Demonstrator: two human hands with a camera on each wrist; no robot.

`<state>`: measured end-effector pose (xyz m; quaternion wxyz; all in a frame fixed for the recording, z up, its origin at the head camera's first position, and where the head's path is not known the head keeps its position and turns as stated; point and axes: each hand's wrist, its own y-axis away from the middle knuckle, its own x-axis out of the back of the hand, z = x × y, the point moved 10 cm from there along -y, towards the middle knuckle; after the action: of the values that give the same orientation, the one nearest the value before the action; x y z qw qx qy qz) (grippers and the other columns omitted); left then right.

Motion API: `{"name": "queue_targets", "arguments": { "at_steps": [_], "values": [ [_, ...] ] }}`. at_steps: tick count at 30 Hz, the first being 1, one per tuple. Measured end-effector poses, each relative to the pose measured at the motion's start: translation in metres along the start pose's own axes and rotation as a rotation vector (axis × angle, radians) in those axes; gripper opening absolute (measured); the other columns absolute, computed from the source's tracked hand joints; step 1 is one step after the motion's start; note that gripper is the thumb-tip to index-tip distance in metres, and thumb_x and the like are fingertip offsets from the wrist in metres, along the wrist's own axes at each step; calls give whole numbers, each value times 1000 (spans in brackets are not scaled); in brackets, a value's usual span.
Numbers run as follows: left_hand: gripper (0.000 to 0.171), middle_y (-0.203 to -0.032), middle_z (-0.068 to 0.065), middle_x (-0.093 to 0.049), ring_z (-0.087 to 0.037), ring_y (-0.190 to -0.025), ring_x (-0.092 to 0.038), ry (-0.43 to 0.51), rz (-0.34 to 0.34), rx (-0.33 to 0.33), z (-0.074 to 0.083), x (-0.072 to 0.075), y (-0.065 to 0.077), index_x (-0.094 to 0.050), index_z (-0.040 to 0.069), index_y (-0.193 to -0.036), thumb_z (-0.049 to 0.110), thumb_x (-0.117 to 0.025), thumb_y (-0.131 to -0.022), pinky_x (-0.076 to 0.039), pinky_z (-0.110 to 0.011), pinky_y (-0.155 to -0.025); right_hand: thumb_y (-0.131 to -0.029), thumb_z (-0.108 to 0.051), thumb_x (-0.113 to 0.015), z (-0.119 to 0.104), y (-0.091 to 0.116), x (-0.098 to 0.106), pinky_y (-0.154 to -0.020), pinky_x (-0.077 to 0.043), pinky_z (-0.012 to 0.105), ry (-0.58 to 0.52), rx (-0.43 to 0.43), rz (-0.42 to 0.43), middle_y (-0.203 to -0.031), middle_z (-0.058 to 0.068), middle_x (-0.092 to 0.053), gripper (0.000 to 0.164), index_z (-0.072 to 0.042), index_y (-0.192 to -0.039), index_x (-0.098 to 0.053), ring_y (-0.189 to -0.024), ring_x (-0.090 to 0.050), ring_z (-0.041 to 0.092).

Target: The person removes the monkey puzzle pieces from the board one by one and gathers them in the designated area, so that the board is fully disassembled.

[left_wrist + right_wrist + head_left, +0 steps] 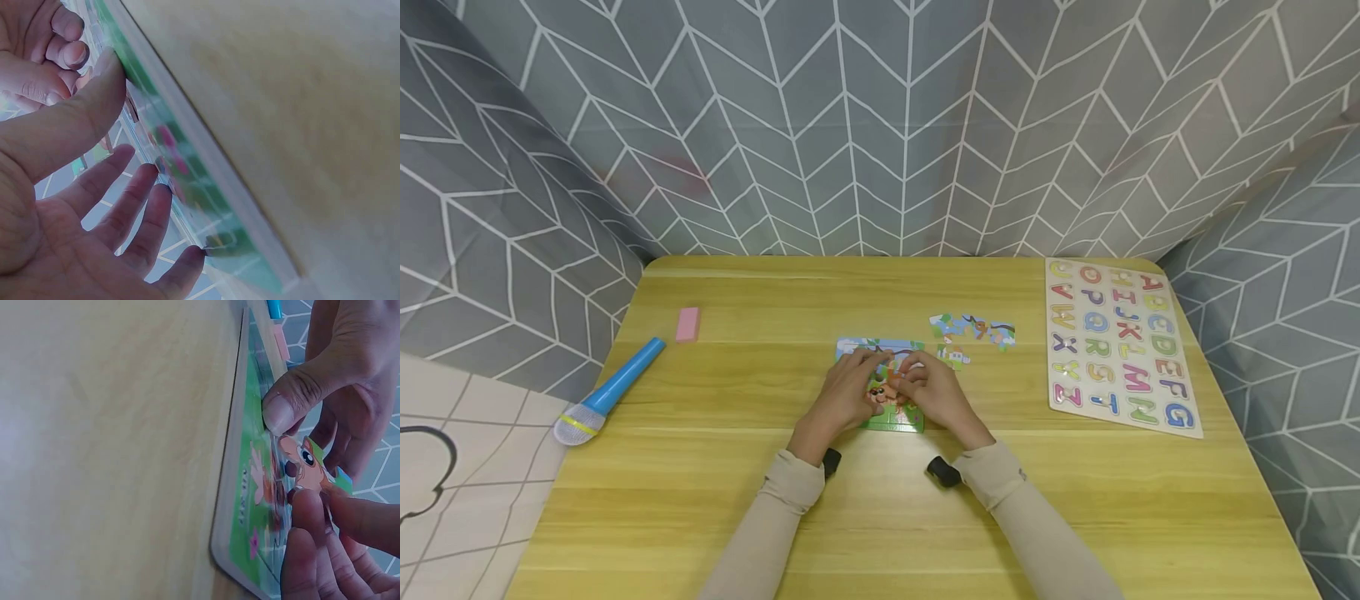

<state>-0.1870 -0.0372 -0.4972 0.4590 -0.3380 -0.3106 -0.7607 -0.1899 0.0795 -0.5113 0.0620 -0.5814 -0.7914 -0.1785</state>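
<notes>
A jigsaw puzzle board (904, 421) with a green lower edge and a blue top edge lies on the table beneath both hands. My right hand (942, 396) pinches a jigsaw piece (307, 464) between thumb and fingers, just over the board. An orange animal face with a large eye is printed on that piece. My left hand (844, 393) rests over the board's left side, its thumb and fairly straight fingertips touching the surface. Both hands partly hide the picture. Beyond the right hand lie loose jigsaw pieces (955, 356) and a joined-looking strip of pieces (981, 328).
A white alphabet board (1112, 342) with coloured letters lies at the table's right. On the left are a blue toy microphone (625, 375) and a pink block (687, 324). A grey patterned curtain (880, 150) hangs behind the wooden table (880, 533).
</notes>
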Motion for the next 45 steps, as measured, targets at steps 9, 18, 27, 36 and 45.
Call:
{"name": "queue_targets", "arguments": {
  "at_steps": [9, 18, 27, 36, 45],
  "values": [
    [58, -144, -8, -49, -32, -130, -46, 12, 8, -12, 1, 1, 0, -63, 11, -132, 12, -86, -79, -37, -53, -115, -94, -10, -70, 4, 2, 11, -66, -62, 30, -28, -22, 26, -88, 18, -74, 21, -3, -111, -59, -68, -71, 17],
    [74, -145, -8, -49, -31, -131, -45, 32, 7, -1, 0, 1, 0, -55, 14, -144, 10, -87, -77, -36, -52, -116, -94, -14, -71, 10, 5, 25, -68, -62, 27, -9, -27, 48, -88, 19, -75, 26, -2, -114, -60, -69, -70, 17],
    [67, -148, -9, -47, -32, -134, -43, 31, -11, 5, -2, -3, 1, -58, 14, -140, 10, -85, -78, -35, -52, -118, -96, -4, -64, 10, 17, 38, -69, -61, 32, 4, -15, 86, -97, 27, -73, 27, 6, -121, -59, -76, -72, 32],
    [62, -149, -12, -46, -35, -139, -42, 33, -7, -1, 0, -1, 2, -62, 14, -136, 11, -86, -78, -35, -57, -117, -97, -11, -65, 29, 22, 66, -62, -54, 21, -33, -28, 169, -95, 22, -74, 28, 4, -121, -60, -70, -66, 16],
    [59, -147, -12, -48, -37, -137, -44, 42, 9, -3, 1, 2, 3, -64, 15, -132, 10, -86, -78, -38, -58, -114, -97, -18, -67, 40, 32, 105, -60, -54, 22, -9, -98, 320, -92, 17, -75, 30, -1, -122, -62, -69, -67, 13]
  ]
}}
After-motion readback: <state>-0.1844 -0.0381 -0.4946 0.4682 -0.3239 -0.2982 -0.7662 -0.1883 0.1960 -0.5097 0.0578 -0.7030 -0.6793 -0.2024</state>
